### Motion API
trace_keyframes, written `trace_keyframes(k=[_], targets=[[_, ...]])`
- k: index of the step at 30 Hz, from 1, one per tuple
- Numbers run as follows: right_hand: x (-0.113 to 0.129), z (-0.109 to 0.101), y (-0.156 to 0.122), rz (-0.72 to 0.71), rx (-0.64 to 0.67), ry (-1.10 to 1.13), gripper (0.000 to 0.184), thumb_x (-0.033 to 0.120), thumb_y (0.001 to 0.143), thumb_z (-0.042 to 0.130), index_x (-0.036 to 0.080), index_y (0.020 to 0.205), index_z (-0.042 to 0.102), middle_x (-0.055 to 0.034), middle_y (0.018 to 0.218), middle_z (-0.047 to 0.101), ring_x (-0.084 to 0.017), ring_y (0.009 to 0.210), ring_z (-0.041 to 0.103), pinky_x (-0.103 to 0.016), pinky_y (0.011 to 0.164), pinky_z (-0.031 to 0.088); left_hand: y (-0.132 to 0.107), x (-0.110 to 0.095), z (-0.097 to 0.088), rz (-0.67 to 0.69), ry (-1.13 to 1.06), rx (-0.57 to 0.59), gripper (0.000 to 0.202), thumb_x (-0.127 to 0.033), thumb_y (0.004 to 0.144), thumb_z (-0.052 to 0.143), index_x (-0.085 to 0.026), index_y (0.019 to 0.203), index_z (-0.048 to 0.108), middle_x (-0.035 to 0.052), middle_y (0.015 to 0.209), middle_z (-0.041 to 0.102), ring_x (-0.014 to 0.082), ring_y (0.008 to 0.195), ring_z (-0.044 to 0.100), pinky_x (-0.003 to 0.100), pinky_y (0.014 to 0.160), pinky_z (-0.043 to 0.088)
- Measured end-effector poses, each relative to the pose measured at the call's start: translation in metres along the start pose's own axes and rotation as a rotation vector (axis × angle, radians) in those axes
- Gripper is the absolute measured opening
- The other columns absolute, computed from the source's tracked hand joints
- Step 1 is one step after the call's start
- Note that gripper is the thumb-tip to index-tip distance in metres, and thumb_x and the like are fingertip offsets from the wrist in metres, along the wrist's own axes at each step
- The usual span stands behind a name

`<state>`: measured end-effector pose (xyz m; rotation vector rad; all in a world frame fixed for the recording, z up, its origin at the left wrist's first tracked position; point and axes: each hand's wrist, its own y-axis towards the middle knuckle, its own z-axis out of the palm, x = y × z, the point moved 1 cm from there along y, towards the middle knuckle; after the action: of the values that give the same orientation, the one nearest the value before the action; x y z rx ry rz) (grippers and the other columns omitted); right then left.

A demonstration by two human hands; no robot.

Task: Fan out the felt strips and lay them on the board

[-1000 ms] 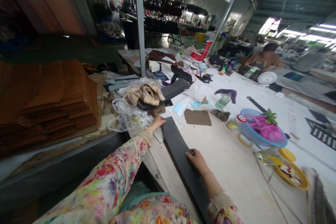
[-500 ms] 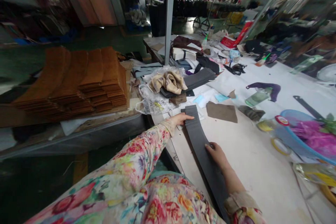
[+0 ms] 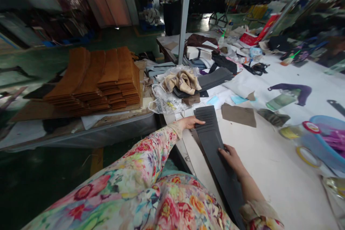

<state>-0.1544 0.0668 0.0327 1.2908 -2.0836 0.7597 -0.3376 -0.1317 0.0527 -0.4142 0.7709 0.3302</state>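
A long stack of dark grey fabric strips (image 3: 212,143) lies lengthwise along the near edge of the table, its far end fanned into several stepped layers. My left hand (image 3: 191,122) grips the left edge at that far end, one finger stretched over the layers and the rest hidden underneath or at the side. Further down, my right hand (image 3: 231,156) is closed around the right edge of the stack, thumb on top; its other fingertips are partly hidden. The lower end of the strips runs under my right forearm toward my body.
Left, brown fabric panels (image 3: 115,68) are piled on a low bench. Beyond my left hand lie a plastic bag (image 3: 164,102) and crumpled beige cloth (image 3: 183,81). A brown fabric piece (image 3: 238,114), tape roll (image 3: 308,156) and blue basket (image 3: 320,143) are right. A metal post (image 3: 184,18) rises behind.
The view has swung a little to the left, so everything sits further right. The far end of the strips shows more fanned layers. Both hands stay at about the same places on the stack.
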Motion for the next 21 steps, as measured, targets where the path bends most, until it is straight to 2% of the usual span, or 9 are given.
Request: trace_keyframes(k=[4,9,14,18,21], targets=[[0.011,-0.003,-0.002,0.019,0.010,-0.002,0.051,0.051,0.062,0.054,0.012,0.096,0.057,-0.0126,0.101,0.056,-0.027,0.099,0.050,-0.040,0.091,0.036,-0.002,0.005,-0.005,0.022,-0.031,-0.036,0.031,-0.014,0.057,0.073,-0.009,0.087,0.064,0.0086,0.087,0.069,0.0159,0.079,0.063,0.030,0.081,0.046],[0.022,-0.001,-0.007,0.087,0.066,0.036,0.052,0.051,0.066,0.052,0.015,0.104,0.053,-0.0076,0.089,0.062,-0.022,0.083,0.057,-0.036,0.079,0.044,0.005,0.009,-0.009,0.046,0.078,-0.293,0.025,-0.019,0.067,0.067,-0.011,0.089,0.062,0.0082,0.089,0.068,0.0169,0.083,0.063,0.031,0.081,0.048],[0.025,0.000,-0.009,0.145,0.115,0.110,0.053,0.051,0.066,0.054,0.015,0.105,0.057,-0.0087,0.098,0.064,-0.023,0.092,0.058,-0.034,0.083,0.044,0.019,0.009,-0.006,0.051,0.225,-0.442,0.019,-0.023,0.080,0.050,-0.014,0.096,0.057,0.0063,0.086,0.067,0.0139,0.079,0.063,0.027,0.074,0.050],[0.021,-0.010,-0.022,0.179,0.165,0.175,0.050,0.050,0.067,0.054,0.015,0.103,0.060,-0.0072,0.099,0.066,-0.023,0.092,0.060,-0.032,0.082,0.046,0.028,0.008,-0.007,0.000,0.420,-0.554,0.023,-0.018,0.078,0.051,-0.016,0.101,0.052,0.0029,0.080,0.065,0.0134,0.072,0.062,0.025,0.065,0.049],[0.018,-0.016,-0.032,0.207,0.193,0.228,0.050,0.049,0.068,0.054,0.014,0.105,0.058,-0.0069,0.098,0.067,-0.022,0.089,0.061,-0.031,0.081,0.047,0.034,0.006,-0.013,-0.038,0.598,-0.642,0.033,-0.014,0.074,0.054,-0.015,0.106,0.049,0.0040,0.079,0.063,0.0147,0.070,0.061,0.026,0.063,0.049]])
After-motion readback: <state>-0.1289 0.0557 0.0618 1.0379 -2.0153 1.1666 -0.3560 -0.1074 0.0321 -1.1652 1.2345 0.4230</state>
